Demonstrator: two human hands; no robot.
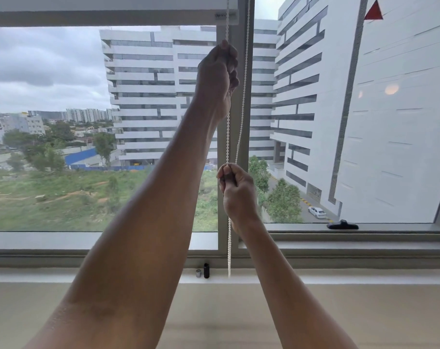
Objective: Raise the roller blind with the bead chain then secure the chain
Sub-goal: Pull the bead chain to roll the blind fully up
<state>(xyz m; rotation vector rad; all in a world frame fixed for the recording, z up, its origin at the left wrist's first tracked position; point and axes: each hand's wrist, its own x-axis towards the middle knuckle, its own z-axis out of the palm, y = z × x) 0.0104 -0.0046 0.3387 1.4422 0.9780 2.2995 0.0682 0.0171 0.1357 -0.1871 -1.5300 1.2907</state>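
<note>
The roller blind (108, 18) is high up, its grey bottom bar near the top of the window. A white bead chain (228, 137) hangs in front of the central window post. My left hand (217, 71) is raised high and grips one strand of the chain in a fist. Lower down, my right hand (236, 190) pinches the same strand between thumb and fingers. The second strand (242, 117) runs free just to the right. The chain's loose end hangs down to the sill.
The window sill (339, 275) carries a small black cylinder (206, 270) and a small silver one (198, 273) beside the chain's lower end. A black window handle (342, 224) lies on the right frame. Buildings and a green field show outside.
</note>
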